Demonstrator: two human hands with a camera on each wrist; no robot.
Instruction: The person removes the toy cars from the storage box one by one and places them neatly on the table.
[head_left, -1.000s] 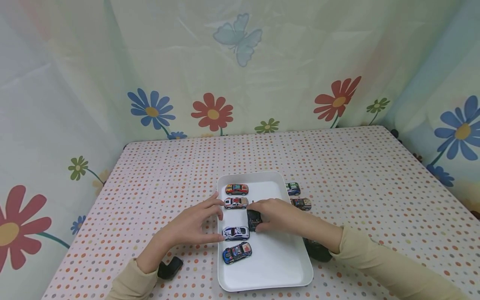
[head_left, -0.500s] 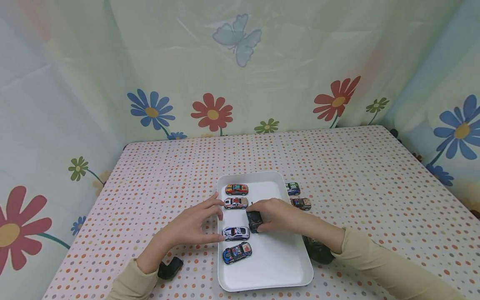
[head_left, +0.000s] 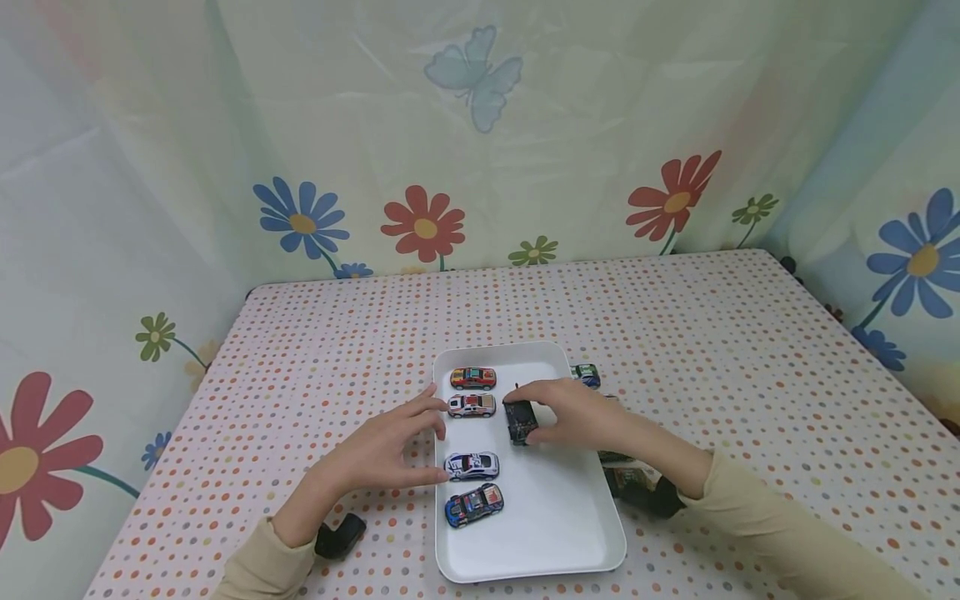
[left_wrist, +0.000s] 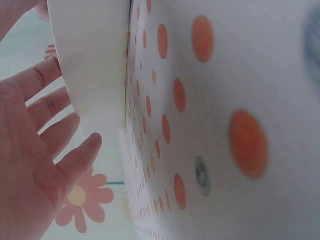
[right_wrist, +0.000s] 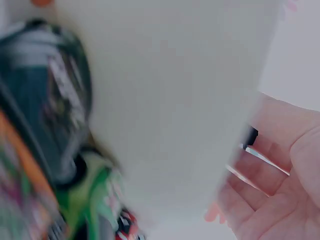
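A white tray [head_left: 547, 533] lies on the table, with several small toy cars along its left side. Over its middle, my right hand [head_left: 573, 412] pinches a black toy car [head_left: 520, 419] between thumb and fingers. My left hand [head_left: 378, 446] spreads at the left rim, its fingertips by the white-and-red car [head_left: 472, 406] and its thumb by the white-and-purple car [head_left: 472, 466]. A red-and-yellow car [head_left: 473, 378] sits at the far end; a blue-and-black car [head_left: 475, 505] sits nearer and slanted. The left wrist view shows the left hand [left_wrist: 35, 135] against the tray's outer wall.
Right of the tray lie more toy cars, among them a green-and-white car [head_left: 587, 375]; my right forearm partly covers others. The right wrist view shows a blurred green car [right_wrist: 92, 187] beside the tray wall. The dotted tablecloth [head_left: 337, 350] surrounds the tray.
My right hand has moved away and to the right with the black toy car, which has left its gap between the row's cars. My left hand has stayed in place.
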